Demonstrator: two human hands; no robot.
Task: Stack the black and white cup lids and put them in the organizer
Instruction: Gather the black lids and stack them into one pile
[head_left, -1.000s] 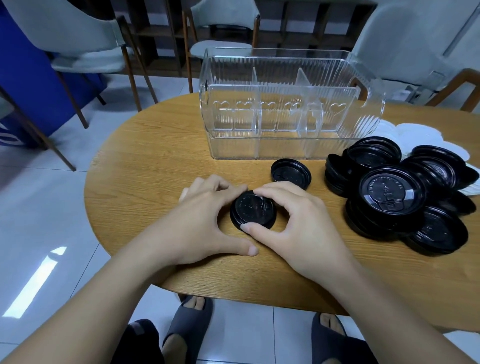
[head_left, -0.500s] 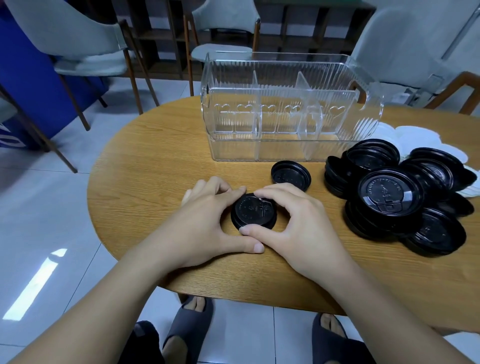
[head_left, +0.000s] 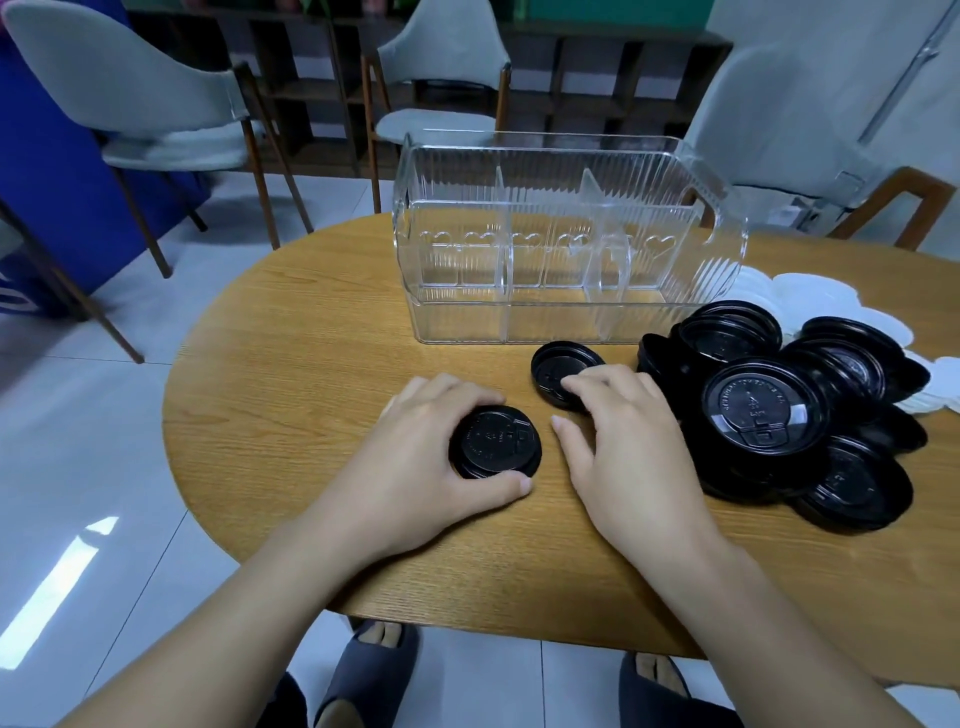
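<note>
From where I stand, the left hand (head_left: 415, 457) is curled round a short stack of black lids (head_left: 494, 451) near the front of the wooden table (head_left: 291, 374), thumb at the near rim and fingers wrapped over the far side, so the stack sits squarely inside that grip. The right hand (head_left: 631, 447) holds nothing; its fingers are loosely bent and its fingertips (head_left: 571, 385) lie over the near edge of a single black lid (head_left: 556, 366) lying apart, just in front of the clear organizer (head_left: 566, 244). I'd say the step in hand is fetching that loose lid for the stack. To do it well, pinch it by the rim, bring it over level, and match its spout side to the one below so it nests instead of rocking, with the left hand steadying the pile. The big heap of black lids (head_left: 779, 410) lies just right of that hand, with white lids (head_left: 810, 296) behind it, and every compartment of the organizer looks bare
</note>
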